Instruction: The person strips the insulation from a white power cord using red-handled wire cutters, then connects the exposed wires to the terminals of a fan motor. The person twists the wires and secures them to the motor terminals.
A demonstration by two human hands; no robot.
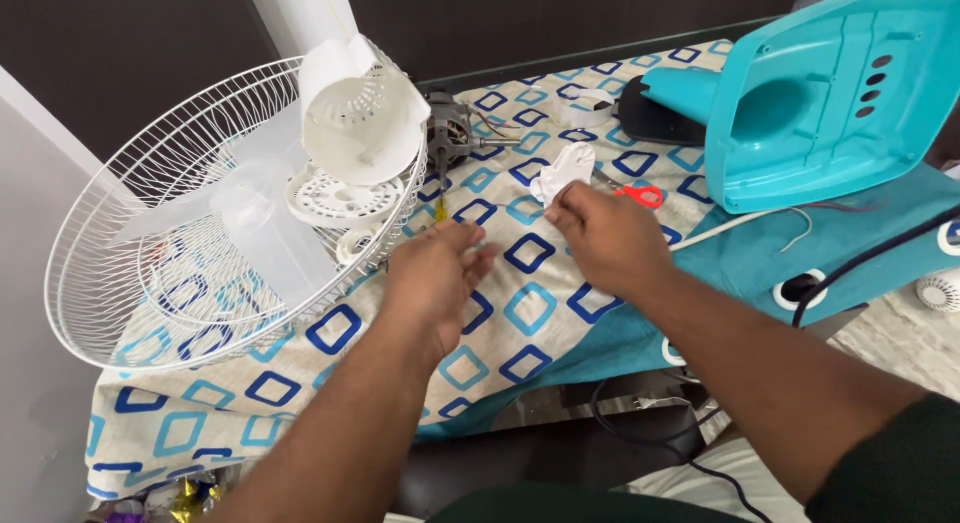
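a: what takes up most of the table?

b: a cloth with blue and teal square outlines (300, 383) covers it. on the left lies a round white wire fan guard (130, 273), with a translucent white fan blade (250, 223) and a white plastic motor cover (360, 123) resting in it. at the far right stands a big turquoise plastic fan housing (830, 93).

a: and the hands?

b: the left hand (435, 283) hovers flat over the cloth, palm down, fingers loosely spread, holding nothing. the right hand (605, 238) has its fingers curled, tips up against a small white plastic bracket (565, 170) that lies just beyond them, toward the far edge of the table.

a: is it gripping that bracket?

b: i cannot tell. the fingertips meet its near end, but the knuckles hide the contact.

a: how does the bracket lie?

b: its long axis runs away from the person, leaning a little right. the right hand is clearly nearer; the left sits lower and to the left, apart from it.

a: anything else close by?

b: a small red plastic piece (640, 195) just right of the bracket, half behind the hand, and a bare metal fan motor (450, 133) with its shaft pointing right. what the red piece is, i can't make out.
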